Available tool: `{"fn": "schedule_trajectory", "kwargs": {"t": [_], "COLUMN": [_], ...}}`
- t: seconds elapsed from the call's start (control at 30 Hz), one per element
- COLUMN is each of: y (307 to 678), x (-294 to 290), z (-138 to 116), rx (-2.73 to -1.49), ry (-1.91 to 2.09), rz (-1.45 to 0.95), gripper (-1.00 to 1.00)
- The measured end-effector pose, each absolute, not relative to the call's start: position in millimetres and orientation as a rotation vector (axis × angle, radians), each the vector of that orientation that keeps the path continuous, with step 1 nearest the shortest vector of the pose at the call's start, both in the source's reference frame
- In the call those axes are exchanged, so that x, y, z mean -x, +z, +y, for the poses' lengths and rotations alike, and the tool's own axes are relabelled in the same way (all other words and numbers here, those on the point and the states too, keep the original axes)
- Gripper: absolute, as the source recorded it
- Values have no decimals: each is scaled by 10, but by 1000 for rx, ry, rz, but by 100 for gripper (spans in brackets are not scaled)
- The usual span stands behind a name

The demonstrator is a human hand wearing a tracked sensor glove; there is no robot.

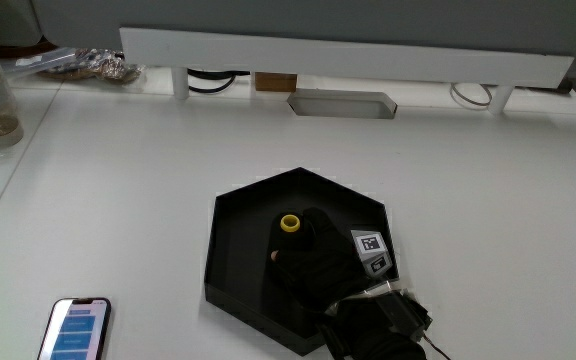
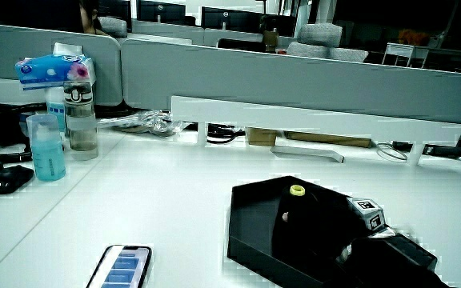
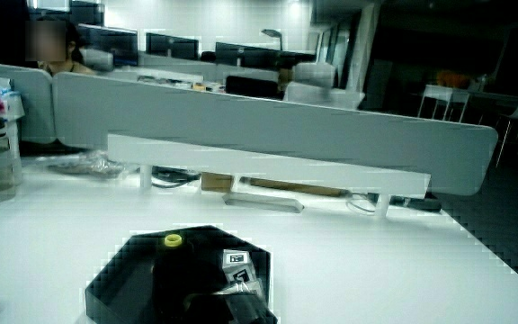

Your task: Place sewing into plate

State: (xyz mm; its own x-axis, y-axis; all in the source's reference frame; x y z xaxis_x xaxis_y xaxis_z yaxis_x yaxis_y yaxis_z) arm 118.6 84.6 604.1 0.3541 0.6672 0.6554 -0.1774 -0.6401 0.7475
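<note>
- Here we see the spool (image 1: 290,226) standing upright inside the plate (image 1: 236,250), its long axis vertical and its yellow top facing up; both side views (image 2: 297,192) (image 3: 173,242) agree.
- We find the hand (image 1: 320,262) in the plate too, fingers clamped on the spool's dark body, marker cube (image 1: 370,249) on its back.
- The plate rests on the table (image 1: 148,190), and holds nothing more that we can see.
- A phone (image 1: 76,329) lies at the table's edge, nearer the person.

An open-plan office: grey desk partitions (image 2: 294,88), rows of monitors (image 2: 226,16), office chairs (image 2: 320,34).
</note>
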Motion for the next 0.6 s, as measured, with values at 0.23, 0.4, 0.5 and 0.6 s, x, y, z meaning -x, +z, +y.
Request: {"fn": "schedule_trajectory", "kwargs": {"t": [0.23,0.4,0.5,0.6], "y": [6031,6143,6201,6195], "x": [-1177,-1186,-1213,-1224], "z": [838,882,909,911], "rx": [-1816,-1765,-1699,-1658], "ry": [1379,1368,1378,1431], "rz": [417,414,390,349], "gripper": [-25,-56,-75,-94]}}
